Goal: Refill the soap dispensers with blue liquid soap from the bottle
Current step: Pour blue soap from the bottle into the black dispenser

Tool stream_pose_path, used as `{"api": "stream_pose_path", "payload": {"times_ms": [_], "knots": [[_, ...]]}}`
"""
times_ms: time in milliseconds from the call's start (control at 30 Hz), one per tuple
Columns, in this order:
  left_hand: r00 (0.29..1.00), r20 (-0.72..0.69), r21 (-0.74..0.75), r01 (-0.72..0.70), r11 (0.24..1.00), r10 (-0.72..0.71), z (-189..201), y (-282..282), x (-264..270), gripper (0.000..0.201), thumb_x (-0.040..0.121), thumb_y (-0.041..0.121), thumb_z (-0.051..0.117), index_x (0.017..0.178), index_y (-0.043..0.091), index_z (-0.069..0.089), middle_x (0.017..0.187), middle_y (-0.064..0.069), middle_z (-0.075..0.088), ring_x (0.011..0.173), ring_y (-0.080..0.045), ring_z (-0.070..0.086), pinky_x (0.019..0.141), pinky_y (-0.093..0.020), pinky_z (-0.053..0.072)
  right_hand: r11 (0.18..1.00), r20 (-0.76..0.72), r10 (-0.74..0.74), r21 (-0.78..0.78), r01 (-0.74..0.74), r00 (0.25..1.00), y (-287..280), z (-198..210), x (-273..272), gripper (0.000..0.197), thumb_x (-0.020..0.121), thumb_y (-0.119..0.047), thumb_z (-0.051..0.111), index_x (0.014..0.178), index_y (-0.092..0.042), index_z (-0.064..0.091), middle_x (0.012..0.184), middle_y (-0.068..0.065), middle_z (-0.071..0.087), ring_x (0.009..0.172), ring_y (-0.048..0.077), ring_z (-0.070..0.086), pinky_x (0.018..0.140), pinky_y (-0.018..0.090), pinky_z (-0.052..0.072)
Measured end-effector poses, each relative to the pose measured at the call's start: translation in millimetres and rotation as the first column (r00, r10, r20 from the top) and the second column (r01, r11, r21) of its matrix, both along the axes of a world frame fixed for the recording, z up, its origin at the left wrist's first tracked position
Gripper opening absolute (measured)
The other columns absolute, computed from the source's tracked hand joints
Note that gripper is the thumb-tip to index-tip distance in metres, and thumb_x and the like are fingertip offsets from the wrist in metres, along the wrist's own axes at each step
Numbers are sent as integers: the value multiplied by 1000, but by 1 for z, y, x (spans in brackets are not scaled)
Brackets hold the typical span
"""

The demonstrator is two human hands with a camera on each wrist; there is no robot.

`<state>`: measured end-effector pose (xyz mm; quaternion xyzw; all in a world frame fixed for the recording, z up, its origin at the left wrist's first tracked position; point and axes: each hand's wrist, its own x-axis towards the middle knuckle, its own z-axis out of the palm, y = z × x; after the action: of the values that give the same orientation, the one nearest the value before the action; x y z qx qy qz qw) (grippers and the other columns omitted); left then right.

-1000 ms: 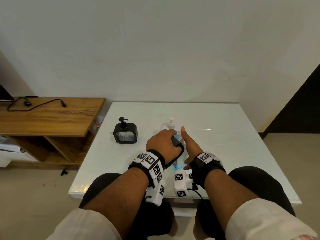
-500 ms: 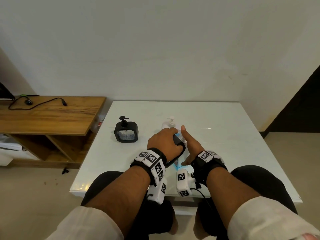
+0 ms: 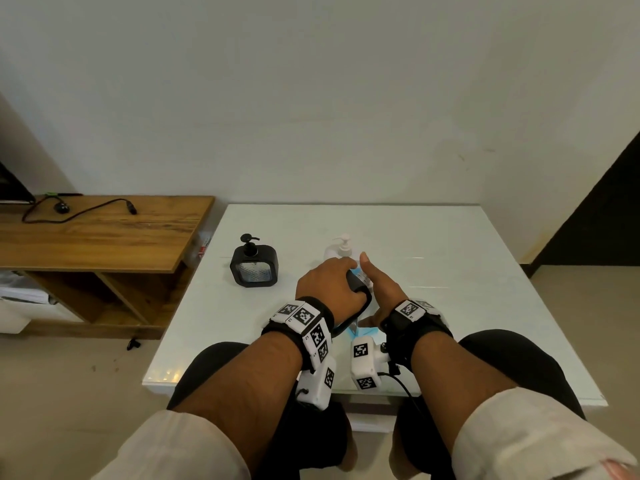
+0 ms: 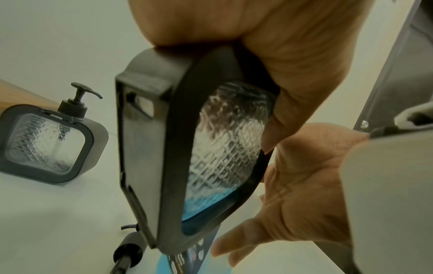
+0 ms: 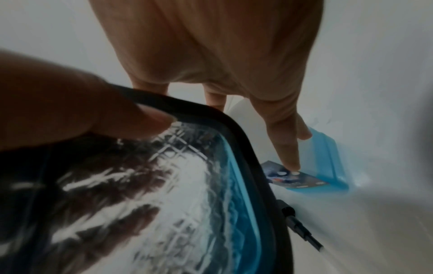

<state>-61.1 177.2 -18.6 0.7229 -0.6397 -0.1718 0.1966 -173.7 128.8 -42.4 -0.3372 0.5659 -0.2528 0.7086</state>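
From my head view, my left hand [image 3: 329, 285] is curled round the black-framed square dispenser with a ribbed clear window [image 3: 358, 299], held near the front of the white glossy table [image 3: 450, 244]; just right of that dispenser my right hand [image 3: 382, 292] reaches to the clear bottle of blue liquid soap [image 3: 362, 275], thumb up, and whether it grips I cannot tell here. Behind the held dispenser stands a white pump bottle [image 3: 341, 249], and well to its left a second black-framed dispenser with its pump on [image 3: 254, 265]. At my left wrist the held dispenser [image 4: 199, 148] is tilted, a shallow band of blue at its low corner, so it looks barely filled; its removed black pump [image 4: 127, 254] lies on the table below it. At my right wrist my fingers [image 5: 284, 148] are straight, resting on the blue bottle [image 5: 323, 166], which sits just beyond the held dispenser's rim, so that hand is not clamped on it. To do this well I should set the dispenser upright and steady before lifting the bottle, then pour slowly into the opening, watching the level through the window.
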Motion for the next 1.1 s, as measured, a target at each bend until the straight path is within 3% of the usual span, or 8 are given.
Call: {"api": "stream_pose_path", "payload": {"times_ms": [167, 300, 433, 633, 767, 867, 967, 1100], "knots": [[1000, -16, 0, -18, 1000, 18, 1, -1, 1, 48, 79, 39, 62, 126, 33, 54, 119, 8, 62, 105, -17, 61, 87, -28, 45, 998, -49, -62, -19, 61, 997, -2, -1, 3, 32, 89, -51, 68, 88, -20, 64, 95, 9, 65, 84, 31, 62, 95, 61, 49], [1000, -14, 10, -12, 1000, 13, 1, -1, 1, 52, 79, 40, 62, 129, 33, 52, 125, 7, 60, 109, -18, 60, 89, -28, 44, 1000, -27, -10, 9, 10, 1000, -5, -9, 2, 62, 75, -78, 63, 107, -25, 67, 120, 12, 66, 109, 38, 62, 98, 65, 46], [1000, -1, 9, -3, 1000, 3, 1, -1, 0, 53, 79, 42, 62, 130, 33, 51, 125, 7, 59, 108, -17, 60, 89, -30, 45, 1000, 11, -10, 8, 10, 1000, -7, -11, 2, 52, 81, -80, 52, 97, -31, 65, 105, 6, 66, 111, 36, 59, 101, 64, 43], [1000, -10, 1, -6, 1000, 6, 2, 0, 1, 49, 80, 39, 62, 129, 33, 53, 123, 7, 61, 107, -17, 60, 89, -30, 45, 995, -32, -98, -23, 97, 995, -5, -10, 2, 34, 89, -55, 65, 83, -22, 61, 86, 5, 62, 83, 31, 61, 97, 64, 47], [1000, -5, 5, -5, 1000, 5, 2, 0, 0, 51, 79, 42, 62, 129, 33, 52, 123, 7, 60, 107, -18, 60, 88, -30, 45, 1000, 23, -17, 22, 16, 1000, -8, -14, 3, 62, 74, -81, 59, 104, -28, 65, 115, 10, 65, 115, 38, 57, 103, 66, 40], [1000, -6, 11, -2, 1000, 2, 1, -2, 0, 53, 79, 43, 62, 129, 33, 52, 123, 7, 60, 107, -18, 60, 89, -30, 45, 999, 50, 15, 38, -16, 999, -9, -18, 3, 87, 57, -91, 61, 119, -30, 64, 122, 9, 65, 117, 37, 57, 103, 65, 39], [1000, -5, 16, -3, 1000, 3, 1, -1, 1, 52, 79, 41, 62, 130, 33, 51, 124, 8, 60, 107, -17, 60, 88, -29, 45, 999, -17, -38, -15, 38, 999, -9, -16, 0, 44, 85, -68, 59, 93, -25, 64, 95, 7, 64, 92, 32, 60, 96, 61, 46], [1000, -16, 11, -8, 1000, 8, 2, -1, 2, 50, 80, 39, 62, 128, 33, 52, 121, 8, 61, 106, -17, 60, 87, -29, 45, 999, -69, -31, -33, 29, 997, -7, -11, 0, 38, 90, -62, 58, 88, -24, 62, 101, 10, 64, 86, 30, 59, 95, 60, 47]]}}
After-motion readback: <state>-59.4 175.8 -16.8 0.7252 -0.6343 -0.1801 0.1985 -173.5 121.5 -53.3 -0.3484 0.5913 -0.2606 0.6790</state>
